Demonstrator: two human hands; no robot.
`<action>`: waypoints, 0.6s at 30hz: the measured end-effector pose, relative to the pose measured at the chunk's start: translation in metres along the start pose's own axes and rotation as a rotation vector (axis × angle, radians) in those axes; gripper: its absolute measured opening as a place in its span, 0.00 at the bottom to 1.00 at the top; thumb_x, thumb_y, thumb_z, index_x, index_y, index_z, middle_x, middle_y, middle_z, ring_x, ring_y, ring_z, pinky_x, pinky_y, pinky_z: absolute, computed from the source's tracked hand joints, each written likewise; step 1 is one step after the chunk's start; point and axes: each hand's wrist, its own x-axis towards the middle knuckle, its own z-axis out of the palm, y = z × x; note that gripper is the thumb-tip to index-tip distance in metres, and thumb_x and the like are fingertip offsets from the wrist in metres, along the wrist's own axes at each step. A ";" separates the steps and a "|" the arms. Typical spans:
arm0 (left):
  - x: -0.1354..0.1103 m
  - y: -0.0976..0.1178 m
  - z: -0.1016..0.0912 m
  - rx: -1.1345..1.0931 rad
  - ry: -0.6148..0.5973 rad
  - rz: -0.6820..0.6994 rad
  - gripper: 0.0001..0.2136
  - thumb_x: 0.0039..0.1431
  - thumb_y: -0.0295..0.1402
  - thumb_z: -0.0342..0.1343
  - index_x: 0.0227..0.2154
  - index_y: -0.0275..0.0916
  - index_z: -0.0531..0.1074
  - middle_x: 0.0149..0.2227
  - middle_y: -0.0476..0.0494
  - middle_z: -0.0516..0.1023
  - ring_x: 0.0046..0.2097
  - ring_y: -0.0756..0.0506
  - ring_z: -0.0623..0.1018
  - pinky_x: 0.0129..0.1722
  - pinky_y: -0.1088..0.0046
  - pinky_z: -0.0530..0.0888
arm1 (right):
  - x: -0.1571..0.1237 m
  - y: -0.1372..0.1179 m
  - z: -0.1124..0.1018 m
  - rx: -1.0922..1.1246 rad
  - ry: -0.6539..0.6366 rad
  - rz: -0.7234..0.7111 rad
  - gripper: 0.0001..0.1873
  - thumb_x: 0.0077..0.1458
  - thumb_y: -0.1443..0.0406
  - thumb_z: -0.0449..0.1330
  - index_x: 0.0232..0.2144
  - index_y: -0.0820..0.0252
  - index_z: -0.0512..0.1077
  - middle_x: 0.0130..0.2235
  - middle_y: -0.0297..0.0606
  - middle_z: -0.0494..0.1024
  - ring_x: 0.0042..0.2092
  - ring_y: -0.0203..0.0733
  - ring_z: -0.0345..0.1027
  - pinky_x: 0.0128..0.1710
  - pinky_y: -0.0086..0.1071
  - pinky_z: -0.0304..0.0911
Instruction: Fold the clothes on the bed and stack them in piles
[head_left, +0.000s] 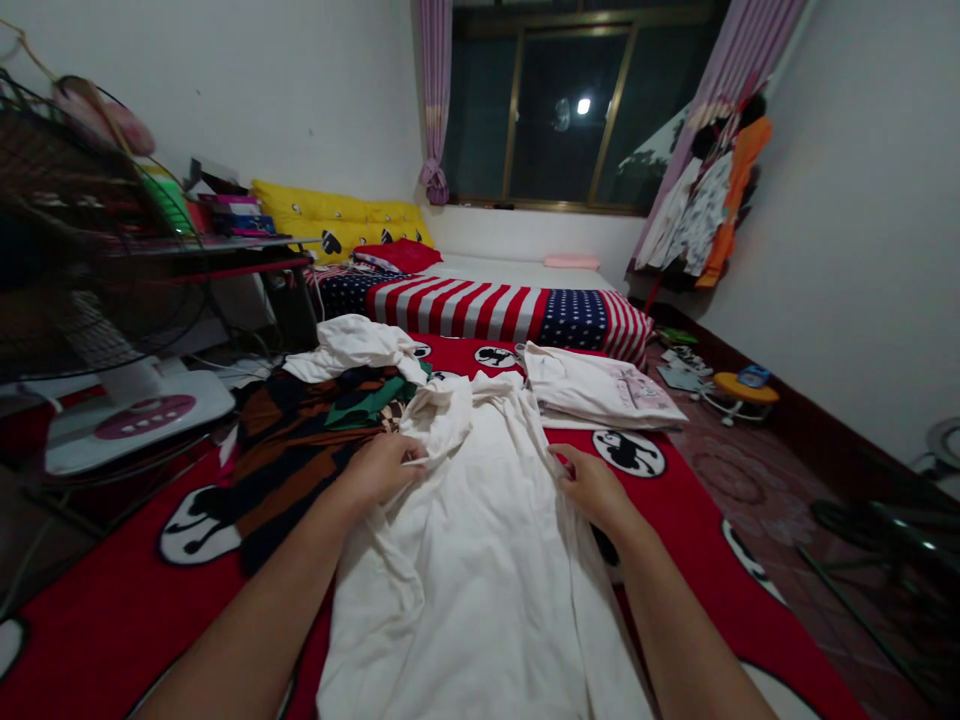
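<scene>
A white long garment, which looks like a shirt (480, 540), lies spread lengthwise in front of me on a red patterned blanket (690, 560). My left hand (386, 468) is closed on its left edge, by a bunched fold of cloth. On the opposite edge my right hand (589, 480) pinches the fabric between thumb and fingers. Beyond my right hand rests a folded white shirt (600, 388) with a pinkish print. Left of the garment lie brown-and-dark striped clothes (300, 440), a green cloth (367, 402) and a crumpled white cloth (356, 345).
A white-based fan (142, 410) stands at the left beside a cluttered desk (225, 245). Ahead is a bed with a stars-and-stripes cover (465, 310). Clothes (709, 215) hang at the right wall, above a small orange-topped stool (746, 388).
</scene>
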 end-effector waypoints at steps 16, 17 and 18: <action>-0.040 0.020 -0.091 -0.094 0.832 -0.135 0.11 0.51 0.40 0.59 0.34 0.38 0.76 0.30 0.48 0.78 0.31 0.47 0.75 0.31 0.75 0.69 | -0.025 0.029 -0.081 0.567 -0.020 0.052 0.19 0.43 0.55 0.66 0.32 0.66 0.77 0.25 0.36 0.76 0.21 0.34 0.64 0.20 0.25 0.58; -0.039 0.026 -0.086 -0.115 0.801 -0.077 0.12 0.52 0.40 0.58 0.35 0.38 0.76 0.31 0.48 0.78 0.32 0.47 0.75 0.32 0.75 0.69 | -0.019 0.029 -0.071 0.538 0.036 0.065 0.18 0.44 0.56 0.65 0.32 0.67 0.76 0.23 0.35 0.75 0.20 0.33 0.63 0.19 0.25 0.56; -0.037 0.032 -0.080 -0.153 0.738 -0.015 0.12 0.53 0.41 0.57 0.35 0.39 0.76 0.32 0.47 0.79 0.32 0.47 0.76 0.33 0.74 0.70 | -0.014 0.028 -0.062 0.515 0.067 0.077 0.18 0.44 0.57 0.65 0.34 0.67 0.76 0.21 0.33 0.73 0.19 0.33 0.62 0.18 0.25 0.56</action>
